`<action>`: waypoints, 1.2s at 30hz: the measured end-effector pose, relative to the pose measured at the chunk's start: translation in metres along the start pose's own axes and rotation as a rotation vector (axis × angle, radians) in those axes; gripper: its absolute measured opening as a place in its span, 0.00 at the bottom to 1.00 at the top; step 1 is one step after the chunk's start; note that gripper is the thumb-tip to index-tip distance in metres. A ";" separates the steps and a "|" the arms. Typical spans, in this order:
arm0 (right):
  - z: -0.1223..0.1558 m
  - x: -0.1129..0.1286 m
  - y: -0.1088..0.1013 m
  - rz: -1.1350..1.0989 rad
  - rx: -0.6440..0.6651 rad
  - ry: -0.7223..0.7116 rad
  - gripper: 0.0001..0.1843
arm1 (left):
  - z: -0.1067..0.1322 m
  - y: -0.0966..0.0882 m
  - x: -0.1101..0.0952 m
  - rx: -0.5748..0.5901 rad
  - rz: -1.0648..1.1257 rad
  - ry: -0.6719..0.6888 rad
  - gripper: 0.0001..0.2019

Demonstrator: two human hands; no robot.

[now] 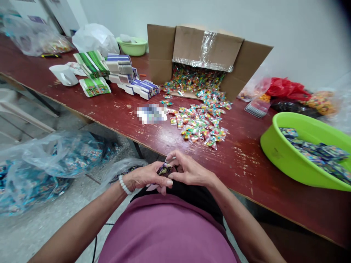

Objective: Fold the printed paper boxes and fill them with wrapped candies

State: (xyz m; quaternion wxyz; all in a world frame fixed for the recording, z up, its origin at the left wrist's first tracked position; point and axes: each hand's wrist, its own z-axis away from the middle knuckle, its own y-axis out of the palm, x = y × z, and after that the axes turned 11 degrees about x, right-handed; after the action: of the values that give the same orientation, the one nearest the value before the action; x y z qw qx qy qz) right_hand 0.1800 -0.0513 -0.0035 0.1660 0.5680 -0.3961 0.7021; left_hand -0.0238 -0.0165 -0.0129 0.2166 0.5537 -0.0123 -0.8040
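My left hand (145,176) and my right hand (190,170) meet in front of my body, just off the table edge. Between their fingers is a small dark foil packet (165,170) with a colourful print, pinched by both hands. A white bead bracelet (124,185) circles my left wrist. Beyond my hands, a heap of small bright sachets (199,117) spills across the worn red table (236,160) from a cardboard box (203,47) lying on its side. A blurred patch (151,113) hides something on the table.
A lime-green basin (276,153) of dark printed packets stands at the right. Stacks of flattened green and purple cartons (117,75) and a white cup (64,75) sit at the back left. Plastic bags of blue packets (46,171) lie on the floor at the left.
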 end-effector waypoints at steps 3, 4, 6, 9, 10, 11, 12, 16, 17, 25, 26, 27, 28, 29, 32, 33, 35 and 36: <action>0.003 -0.001 -0.003 -0.134 0.037 -0.009 0.22 | -0.001 -0.004 -0.006 -0.006 0.050 -0.014 0.15; 0.004 -0.001 -0.004 -0.183 0.032 -0.007 0.23 | -0.001 -0.005 -0.007 0.001 0.060 -0.011 0.15; 0.004 -0.001 -0.002 -0.257 0.022 -0.004 0.26 | -0.003 -0.005 -0.007 0.041 0.046 -0.005 0.14; 0.003 0.002 0.002 -0.270 0.088 -0.009 0.31 | -0.006 -0.002 -0.005 0.010 0.013 -0.049 0.15; 0.003 0.003 0.003 -0.255 0.133 -0.007 0.33 | -0.007 0.000 -0.003 -0.027 0.011 -0.068 0.16; 0.003 0.003 0.005 -0.243 0.168 -0.004 0.35 | -0.008 0.002 -0.002 -0.062 0.016 -0.077 0.16; 0.003 0.003 0.006 -0.234 0.175 -0.001 0.36 | -0.009 0.004 -0.001 -0.085 0.022 -0.074 0.16; 0.002 -0.006 0.014 -0.110 -0.246 0.026 0.33 | -0.008 0.008 0.002 -0.220 0.101 0.004 0.16; 0.001 -0.010 0.016 -0.073 -0.378 0.044 0.33 | -0.008 0.009 0.002 -0.284 0.129 0.028 0.17; -0.007 -0.022 0.029 -0.234 -0.571 0.045 0.12 | -0.017 0.017 0.011 -0.442 0.062 0.199 0.16; -0.006 -0.022 0.028 -0.223 -0.581 0.080 0.12 | -0.017 0.017 0.013 -0.479 0.021 0.241 0.16; -0.005 -0.021 0.028 -0.219 -0.577 0.112 0.12 | -0.017 0.018 0.015 -0.528 -0.003 0.286 0.16; -0.005 -0.021 0.027 -0.229 -0.573 0.132 0.11 | -0.017 0.019 0.017 -0.583 -0.010 0.329 0.19; -0.005 -0.022 0.028 -0.252 -0.583 0.140 0.10 | -0.016 0.021 0.019 -0.639 -0.003 0.365 0.21; -0.011 -0.024 0.034 -0.400 -0.682 0.099 0.23 | -0.016 0.028 0.025 -0.772 0.007 0.426 0.27; -0.014 -0.025 0.037 -0.443 -0.712 0.071 0.25 | -0.015 0.029 0.025 -0.794 0.006 0.437 0.28; -0.019 -0.026 0.043 -0.465 -0.746 0.014 0.21 | -0.014 0.029 0.026 -0.802 -0.002 0.435 0.27; -0.020 -0.026 0.045 -0.446 -0.756 -0.008 0.16 | -0.012 0.028 0.025 -0.792 -0.011 0.421 0.26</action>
State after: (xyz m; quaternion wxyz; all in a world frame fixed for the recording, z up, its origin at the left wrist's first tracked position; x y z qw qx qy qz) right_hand 0.1437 -0.0590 -0.0454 0.5083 0.5416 -0.4935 0.4525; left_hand -0.0107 -0.0479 -0.0328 0.4054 0.5796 0.3438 -0.6176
